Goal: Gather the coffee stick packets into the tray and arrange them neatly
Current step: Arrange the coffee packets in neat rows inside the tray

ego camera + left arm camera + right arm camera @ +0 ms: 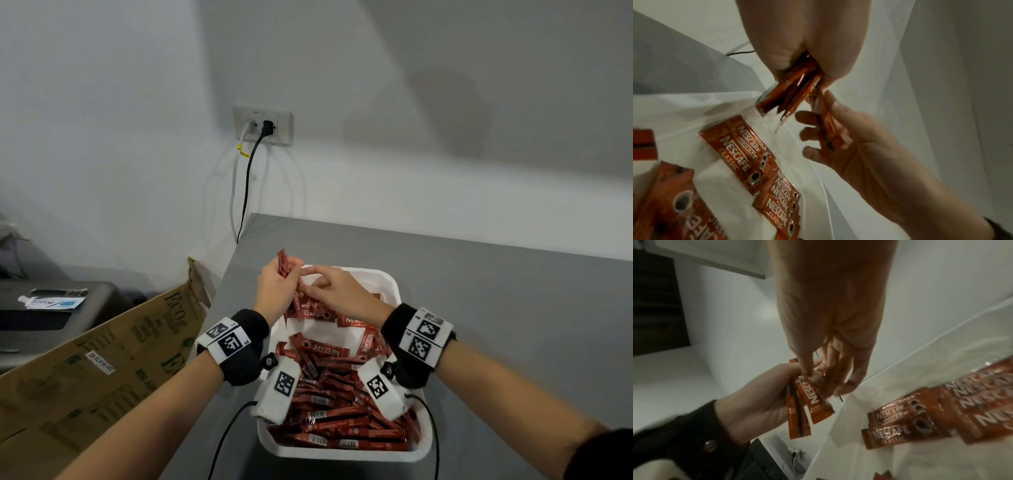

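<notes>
Item: bundle of coffee stick packets (285, 270), red, several together. Location: held in the air above the far left corner of the white tray (394, 286), not resting on anything. Long axis: near upright in the head view, upper ends poking out above the fist, lower ends fanning apart toward the tray floor.

Holder: left hand (275, 291), fingers curled round the middle of the bundle.

Second contact: right hand (337, 289), touching the bundle from the right side, fingertips pinched on one packet (827, 128) at the bundle's edge. Both hands are at the bundle; neither has to travel.

Judgement: the coming move likely turns on squaring the loose lower ends, then tipping the bundle from upright to flat.

Nearby: row of packets (748, 155) lying face up on the tray floor, just below the bundle. Loose heap (342, 411) fills the near half of the tray.

Support: grey surface (496, 308). Cardboard box (102, 359) to its left.
</notes>
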Demonstrator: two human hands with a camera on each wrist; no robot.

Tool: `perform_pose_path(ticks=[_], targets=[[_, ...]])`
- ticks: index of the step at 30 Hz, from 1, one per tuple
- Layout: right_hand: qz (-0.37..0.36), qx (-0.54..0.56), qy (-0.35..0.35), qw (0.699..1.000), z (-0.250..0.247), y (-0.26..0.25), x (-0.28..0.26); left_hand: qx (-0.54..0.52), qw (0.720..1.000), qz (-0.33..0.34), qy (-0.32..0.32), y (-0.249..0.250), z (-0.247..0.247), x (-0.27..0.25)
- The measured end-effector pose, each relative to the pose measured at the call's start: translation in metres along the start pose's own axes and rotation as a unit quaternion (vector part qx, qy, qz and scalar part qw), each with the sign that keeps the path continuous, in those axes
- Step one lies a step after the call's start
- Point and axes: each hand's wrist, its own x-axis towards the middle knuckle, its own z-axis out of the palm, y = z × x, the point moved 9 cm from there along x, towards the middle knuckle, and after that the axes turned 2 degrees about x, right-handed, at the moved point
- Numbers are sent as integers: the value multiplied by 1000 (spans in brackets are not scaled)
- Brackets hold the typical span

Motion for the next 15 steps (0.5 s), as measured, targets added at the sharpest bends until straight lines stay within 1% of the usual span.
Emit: perform_pose_path(ticks=[1,3,4,5,8,10,13,15], targets=[[6,14,21,1000,-5,5,-3,-2,1000,8,-11,3,6,-2],[15,31,88,995,-26,16,-7,18,999,28,-24,7,13,-5],[19,19,117,993,-37,21,-10,28,999,32,-30,8,16,-6],[21,-3,131,991,-44,24,-14,31,998,26,-41,8,18,-7],[14,-37,109,993,-48,28,-22,13,996,-1,-90,9,27,-12],[9,-27,93,995,-50,32,-26,37,994,-1,-107,11,27,-12],[21,-43,44,998,-53,49,-29,63,993,-10,-102,8,23,-12],[46,-102,6,994,-52,67,-30,78,993,-22,-91,2,19,-12]])
